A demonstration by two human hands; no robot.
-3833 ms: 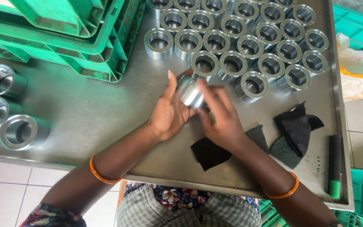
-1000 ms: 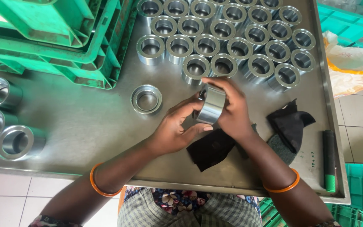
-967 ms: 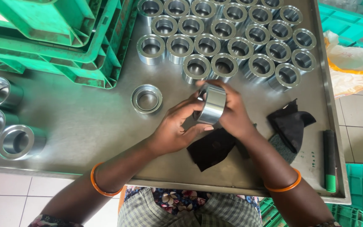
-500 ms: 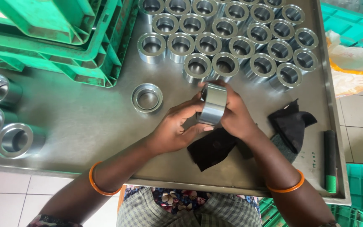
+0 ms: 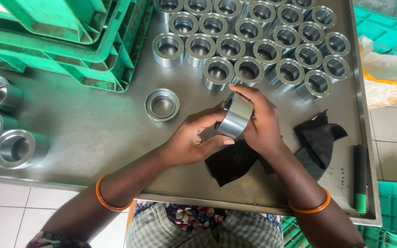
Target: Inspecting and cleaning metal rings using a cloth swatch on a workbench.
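Observation:
A shiny metal ring (image 5: pixel 235 117) sits between both my hands above the steel table (image 5: pixel 93 133). My left hand (image 5: pixel 194 140) grips its lower left side, thumb along the bottom. My right hand (image 5: pixel 260 119) wraps the ring's top and right side. A dark cloth (image 5: pixel 230 160) lies under my hands. One lone metal ring (image 5: pixel 161 104) rests flat on the table to the left. Several identical rings (image 5: pixel 249 43) stand in rows at the back.
Green plastic crates (image 5: pixel 65 41) are stacked at the back left. Three larger metal sleeves (image 5: pixel 5 124) lie at the left edge. Another black cloth (image 5: pixel 320 135) and a dark marker with a green end (image 5: pixel 360 177) lie at the right. More green crates (image 5: pixel 396 211) stand off the table's right side.
Since 3.8 s ago a single ring has appeared flat on the table to the left. Both hands still hold a ring, turned slightly over the last second.

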